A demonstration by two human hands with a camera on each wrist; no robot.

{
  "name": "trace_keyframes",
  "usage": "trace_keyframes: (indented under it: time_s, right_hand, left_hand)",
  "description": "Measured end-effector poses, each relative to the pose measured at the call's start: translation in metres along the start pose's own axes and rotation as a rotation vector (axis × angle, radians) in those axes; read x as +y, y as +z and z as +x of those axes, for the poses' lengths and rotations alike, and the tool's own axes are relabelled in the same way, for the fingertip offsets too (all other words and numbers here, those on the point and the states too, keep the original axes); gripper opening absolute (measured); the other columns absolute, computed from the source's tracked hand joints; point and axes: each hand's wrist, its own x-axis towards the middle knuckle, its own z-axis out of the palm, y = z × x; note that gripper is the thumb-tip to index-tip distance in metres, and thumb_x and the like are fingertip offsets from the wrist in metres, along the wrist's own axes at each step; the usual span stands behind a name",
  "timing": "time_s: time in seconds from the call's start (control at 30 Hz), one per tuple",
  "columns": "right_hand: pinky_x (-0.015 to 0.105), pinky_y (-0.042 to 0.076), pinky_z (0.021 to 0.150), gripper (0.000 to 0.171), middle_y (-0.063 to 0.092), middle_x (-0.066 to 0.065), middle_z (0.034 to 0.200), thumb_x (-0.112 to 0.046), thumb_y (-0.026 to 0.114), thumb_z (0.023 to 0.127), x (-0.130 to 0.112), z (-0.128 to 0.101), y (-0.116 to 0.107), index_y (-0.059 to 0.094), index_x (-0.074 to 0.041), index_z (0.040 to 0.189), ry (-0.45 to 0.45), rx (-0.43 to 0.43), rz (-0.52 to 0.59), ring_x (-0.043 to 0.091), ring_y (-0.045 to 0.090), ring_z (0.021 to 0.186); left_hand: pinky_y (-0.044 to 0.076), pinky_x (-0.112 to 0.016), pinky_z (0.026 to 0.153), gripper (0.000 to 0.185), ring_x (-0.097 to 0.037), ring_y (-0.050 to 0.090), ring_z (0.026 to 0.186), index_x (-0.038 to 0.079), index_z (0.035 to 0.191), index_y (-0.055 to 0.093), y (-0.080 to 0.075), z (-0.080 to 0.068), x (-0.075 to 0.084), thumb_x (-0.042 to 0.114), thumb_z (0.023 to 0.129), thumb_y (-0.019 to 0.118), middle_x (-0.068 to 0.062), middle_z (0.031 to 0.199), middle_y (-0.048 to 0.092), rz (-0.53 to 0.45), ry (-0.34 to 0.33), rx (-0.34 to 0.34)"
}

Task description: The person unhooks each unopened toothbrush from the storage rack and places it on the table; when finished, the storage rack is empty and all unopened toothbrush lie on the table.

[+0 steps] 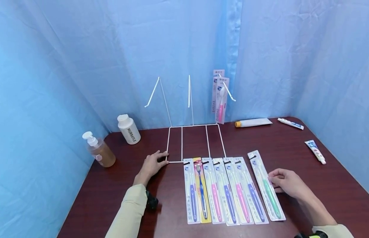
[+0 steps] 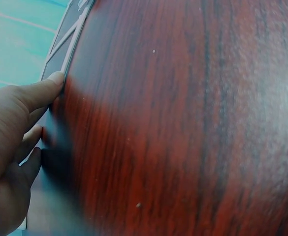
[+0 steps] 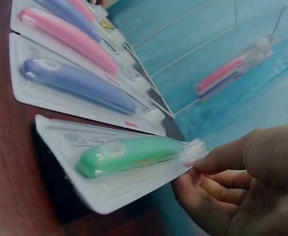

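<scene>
My right hand (image 1: 287, 181) pinches the right edge of a packaged green toothbrush (image 1: 268, 186), thumb on top and fingers beneath. In the right wrist view the gripped edge of this green-handled pack (image 3: 129, 155) is tilted up off the table. My left hand (image 1: 151, 167) is at the front left corner of a white wire display rack (image 1: 175, 162), its thumb and index fingertips touching the wire. In the left wrist view the thumb (image 2: 48, 91) lies straight against the rack's edge. Left of the green one, several packaged toothbrushes (image 1: 215, 191) lie in a row.
Pink-handled toothbrush packs (image 1: 221, 102) hang on the rack's right hook; the left hook (image 1: 152, 92) and middle hook (image 1: 189, 91) are bare. A pump bottle (image 1: 102, 153) and a white bottle (image 1: 129, 130) stand left. Toothpaste tubes (image 1: 253, 123) lie at the back and right.
</scene>
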Motion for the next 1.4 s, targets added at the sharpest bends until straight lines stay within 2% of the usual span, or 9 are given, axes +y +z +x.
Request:
trace_keyframes:
  time_s: [0.1, 0.27, 0.43, 0.6, 0.77, 0.9, 1.0, 1.13, 1.4]
  right_hand:
    - [0.031, 0.057, 0.064, 0.025, 0.068, 0.007, 0.084, -0.010, 0.054, 0.096, 0.001, 0.002, 0.002, 0.057, 0.011, 0.109, 0.049, -0.030, 0.002, 0.016, 0.064, 0.074]
    - [0.031, 0.058, 0.064, 0.026, 0.066, 0.007, 0.082, -0.013, 0.055, 0.096, -0.001, 0.003, 0.003, 0.058, 0.010, 0.108, 0.082, -0.053, -0.024, 0.016, 0.063, 0.073]
    - [0.030, 0.057, 0.060, 0.026, 0.065, 0.005, 0.077, -0.018, 0.056, 0.095, -0.004, 0.002, 0.003, 0.064, 0.006, 0.104, 0.085, -0.048, -0.131, 0.015, 0.062, 0.069]
    - [0.030, 0.054, 0.058, 0.026, 0.064, 0.004, 0.074, -0.021, 0.056, 0.095, -0.015, 0.003, -0.001, 0.067, 0.002, 0.099, 0.020, -0.023, -0.273, 0.015, 0.060, 0.067]
    - [0.029, 0.049, 0.060, 0.029, 0.066, 0.006, 0.081, -0.025, 0.056, 0.096, -0.043, 0.011, -0.004, 0.065, 0.000, 0.106, -0.117, 0.052, -0.328, 0.018, 0.060, 0.072]
    - [0.031, 0.050, 0.065, 0.033, 0.069, 0.012, 0.095, -0.032, 0.056, 0.097, -0.075, 0.030, -0.008, 0.061, -0.006, 0.116, -0.252, 0.109, -0.289, 0.023, 0.064, 0.082]
    - [0.038, 0.053, 0.074, 0.038, 0.067, 0.014, 0.108, -0.036, 0.055, 0.097, -0.098, 0.048, -0.005, 0.056, -0.008, 0.124, -0.344, 0.168, -0.227, 0.029, 0.065, 0.095]
    - [0.049, 0.049, 0.089, 0.046, 0.062, 0.017, 0.117, -0.035, 0.056, 0.096, -0.126, 0.074, 0.006, 0.050, -0.005, 0.131, -0.430, 0.262, -0.102, 0.035, 0.061, 0.108]
    - [0.046, 0.045, 0.100, 0.050, 0.055, 0.021, 0.127, -0.022, 0.060, 0.095, -0.161, 0.126, 0.023, 0.043, -0.001, 0.136, -0.555, 0.379, 0.159, 0.033, 0.055, 0.118]
  left_hand:
    - [0.032, -0.058, 0.108, 0.046, -0.037, 0.036, 0.138, 0.025, 0.132, 0.060, 0.000, 0.000, 0.000, 0.032, 0.088, 0.069, -0.015, 0.150, 0.040, 0.001, -0.005, -0.006]
    - [0.032, -0.058, 0.108, 0.045, -0.037, 0.035, 0.139, 0.025, 0.132, 0.060, 0.000, 0.000, 0.000, 0.032, 0.088, 0.069, -0.014, 0.151, 0.039, -0.010, -0.013, -0.010]
    - [0.032, -0.058, 0.108, 0.046, -0.037, 0.035, 0.139, 0.026, 0.132, 0.060, 0.000, 0.001, 0.000, 0.031, 0.088, 0.069, -0.014, 0.150, 0.039, -0.013, -0.013, -0.010]
    - [0.031, -0.059, 0.108, 0.046, -0.037, 0.035, 0.139, 0.024, 0.133, 0.060, 0.000, 0.001, 0.000, 0.031, 0.088, 0.069, -0.015, 0.150, 0.040, -0.010, -0.009, -0.010]
    - [0.032, -0.058, 0.108, 0.046, -0.038, 0.036, 0.138, 0.023, 0.132, 0.060, -0.001, 0.000, 0.001, 0.031, 0.088, 0.069, -0.016, 0.150, 0.040, -0.010, -0.004, -0.008]
    - [0.032, -0.058, 0.108, 0.045, -0.038, 0.036, 0.138, 0.023, 0.132, 0.060, -0.002, 0.000, 0.001, 0.030, 0.088, 0.068, -0.016, 0.150, 0.040, -0.014, -0.008, -0.009]
    - [0.031, -0.059, 0.108, 0.045, -0.038, 0.036, 0.138, 0.024, 0.132, 0.060, -0.001, 0.000, 0.000, 0.031, 0.088, 0.068, -0.015, 0.150, 0.040, -0.011, -0.006, -0.010]
    - [0.031, -0.059, 0.108, 0.045, -0.038, 0.036, 0.138, 0.025, 0.132, 0.060, 0.001, -0.001, -0.001, 0.031, 0.088, 0.069, -0.014, 0.150, 0.040, -0.009, -0.005, -0.005]
    - [0.030, -0.060, 0.109, 0.045, -0.037, 0.036, 0.138, 0.025, 0.132, 0.061, 0.002, 0.000, -0.001, 0.031, 0.088, 0.069, -0.015, 0.150, 0.040, -0.001, -0.002, 0.009]
